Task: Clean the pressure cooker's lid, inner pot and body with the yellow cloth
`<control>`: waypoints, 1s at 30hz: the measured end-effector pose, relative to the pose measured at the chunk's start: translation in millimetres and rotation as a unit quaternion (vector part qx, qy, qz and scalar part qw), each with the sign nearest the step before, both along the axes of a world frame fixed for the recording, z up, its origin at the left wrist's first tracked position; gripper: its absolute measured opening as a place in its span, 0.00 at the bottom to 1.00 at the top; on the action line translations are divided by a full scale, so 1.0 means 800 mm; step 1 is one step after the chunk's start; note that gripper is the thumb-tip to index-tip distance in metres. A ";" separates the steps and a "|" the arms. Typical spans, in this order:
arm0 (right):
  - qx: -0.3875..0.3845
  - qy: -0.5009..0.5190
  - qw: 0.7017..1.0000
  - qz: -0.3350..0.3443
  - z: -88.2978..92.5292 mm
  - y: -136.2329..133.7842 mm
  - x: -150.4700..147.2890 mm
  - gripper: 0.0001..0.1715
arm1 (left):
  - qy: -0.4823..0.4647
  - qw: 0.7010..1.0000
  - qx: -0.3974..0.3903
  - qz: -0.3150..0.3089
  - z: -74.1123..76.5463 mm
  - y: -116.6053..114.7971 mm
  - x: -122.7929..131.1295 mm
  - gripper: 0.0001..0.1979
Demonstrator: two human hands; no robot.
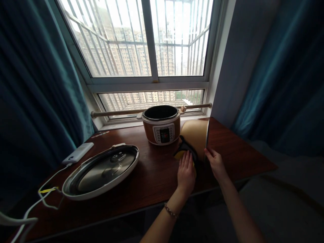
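A gold-coloured inner cooker pot (193, 133) lies tipped on its side on the table, its rim facing right. With thumb and fingers, my right hand (215, 163) grips that rim near its lower edge. My left hand (186, 172) has its fingers stretched over a black and yellow cloth (188, 146), pressing it against the pot's base. Just behind stands a brown and white electric cooker (162, 126), upright, uncovered and dark inside. On the left lies a large oval lid (106, 170) with its shiny metal inner side up.
The wooden table (152, 168) stands below a barred window (141, 40). A white power bank (78, 153) with a white cable (47, 175) sits at the left edge. A rod (118, 113) crosses behind the cooker. Blue curtains (32, 67) hang at both sides.
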State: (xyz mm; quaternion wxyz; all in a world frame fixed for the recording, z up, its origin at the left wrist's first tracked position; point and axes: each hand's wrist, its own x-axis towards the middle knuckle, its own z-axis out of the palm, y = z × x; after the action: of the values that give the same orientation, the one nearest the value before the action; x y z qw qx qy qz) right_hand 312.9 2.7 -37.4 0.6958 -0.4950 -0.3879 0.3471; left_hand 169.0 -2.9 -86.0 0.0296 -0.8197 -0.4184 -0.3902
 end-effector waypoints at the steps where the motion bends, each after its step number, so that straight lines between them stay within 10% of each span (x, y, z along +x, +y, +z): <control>1: -0.009 -0.017 1.000 -0.004 -0.008 -0.001 0.000 0.26 | 0.015 1.000 0.001 -0.022 -0.001 -0.002 0.002 0.30; 5: -0.020 -0.064 0.998 -0.018 -0.023 -0.002 0.000 0.25 | 0.093 0.988 0.011 -0.126 -0.001 -0.006 0.012 0.29; 8: -0.010 -0.096 0.994 -0.044 -0.015 0.008 0.004 0.26 | 0.066 0.994 -0.002 -0.086 -0.002 0.004 0.016 0.29; 12: -0.013 -0.127 0.988 -0.082 0.001 0.028 0.009 0.29 | -0.082 0.993 -0.080 -0.027 -0.005 0.034 0.011 0.28; 19: -0.016 -0.127 0.974 -0.189 0.006 0.048 0.005 0.29 | -0.354 0.902 -0.244 -0.027 -0.008 0.072 -0.013 0.23; 24: -0.010 -0.081 0.963 -0.256 -0.002 0.039 0.002 0.27 | -0.431 0.860 -0.264 -0.076 0.011 0.058 -0.029 0.24; 30: 0.014 0.120 0.974 -0.191 -0.006 -0.011 0.000 0.22 | -0.394 0.883 -0.228 -0.117 0.046 0.008 -0.060 0.23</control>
State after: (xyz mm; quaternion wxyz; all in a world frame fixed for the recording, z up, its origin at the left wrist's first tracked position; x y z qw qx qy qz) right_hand 312.9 -6.0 -42.5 0.7974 -0.5051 -0.2046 0.2591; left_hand 121.2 3.8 -49.4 -0.3713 -0.6255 -0.3738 -0.5755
